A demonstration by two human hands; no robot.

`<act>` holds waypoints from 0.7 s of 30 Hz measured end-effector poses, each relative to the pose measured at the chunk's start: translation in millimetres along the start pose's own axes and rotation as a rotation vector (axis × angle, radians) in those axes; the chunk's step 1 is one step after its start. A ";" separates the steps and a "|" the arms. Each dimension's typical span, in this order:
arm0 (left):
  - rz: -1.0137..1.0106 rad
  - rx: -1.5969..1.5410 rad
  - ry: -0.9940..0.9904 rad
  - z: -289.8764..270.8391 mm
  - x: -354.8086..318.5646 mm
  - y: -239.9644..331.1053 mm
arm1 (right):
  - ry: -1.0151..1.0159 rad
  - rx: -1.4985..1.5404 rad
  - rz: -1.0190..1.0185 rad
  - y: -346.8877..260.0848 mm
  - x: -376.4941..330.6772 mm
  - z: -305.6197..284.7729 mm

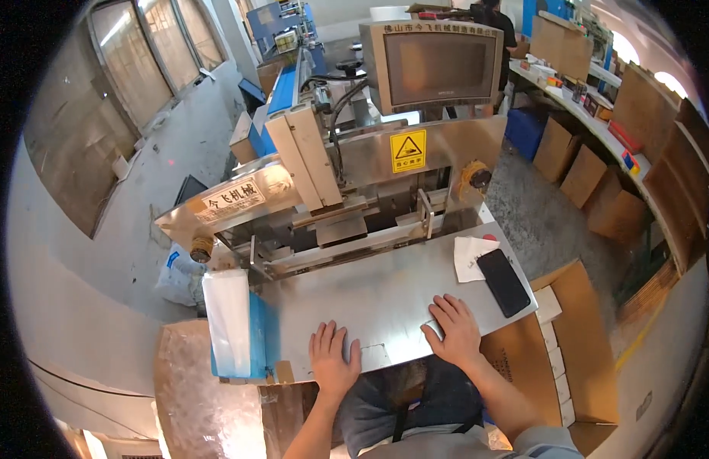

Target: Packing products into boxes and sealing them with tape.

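The left hand [336, 359] and right hand [457, 333] rested unclenched on the worktop [369, 294] — the right near a black phone [504, 283].

Bright indoor light; white glare on steel tabletop [369, 287] near front edge; upper-right highlights blown out; straight lines bow, rim black.

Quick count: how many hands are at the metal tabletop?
2. The left hand lies by the front edge of the tabletop; the right hand lies nearer the black phone.
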State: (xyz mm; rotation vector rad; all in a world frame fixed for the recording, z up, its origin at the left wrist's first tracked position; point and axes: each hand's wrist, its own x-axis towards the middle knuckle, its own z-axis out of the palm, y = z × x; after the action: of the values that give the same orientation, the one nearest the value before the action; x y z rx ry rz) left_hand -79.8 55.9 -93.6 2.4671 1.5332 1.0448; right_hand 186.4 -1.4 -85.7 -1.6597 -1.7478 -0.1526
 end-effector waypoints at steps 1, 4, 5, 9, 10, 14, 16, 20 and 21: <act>-0.004 -0.001 -0.001 0.2 0.7 0.4 | 0.002 0.002 0.008 0.7 -0.5 0.3; -0.008 -0.002 -0.005 0.7 1.3 0.7 | 0.005 0.002 0.003 1.4 -1.6 -0.1; -0.014 -0.002 -0.006 0.9 1.3 0.3 | 0.008 0.007 0.006 0.9 -1.6 -0.3; -0.004 -0.002 0.009 1.0 -2.2 -0.6 | 0.008 0.023 0.007 0.1 -4.4 -0.6; -0.001 0.000 0.016 1.0 -3.4 -1.2 | 0.009 0.022 0.003 -0.9 -4.5 -1.5; -0.001 -0.005 0.021 -0.2 -3.9 -0.9 | 0.007 0.019 0.001 -2.8 -3.3 -3.2; -0.003 -0.011 0.023 0.0 -3.4 -1.3 | 0.005 0.020 -0.008 -1.6 -2.6 -2.5; 0.005 -0.030 0.026 -0.4 -3.2 -0.1 | 0.001 0.017 0.002 -2.0 -3.8 -3.1; 0.000 -0.030 0.030 -0.5 -3.8 -0.9 | -0.001 0.019 0.010 -2.2 -3.3 -2.0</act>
State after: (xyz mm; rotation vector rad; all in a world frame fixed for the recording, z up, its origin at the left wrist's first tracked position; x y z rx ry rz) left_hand -81.8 53.1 -95.5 2.4430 1.5146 1.1011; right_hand 184.9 -5.6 -85.3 -1.6543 -1.7363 -0.1307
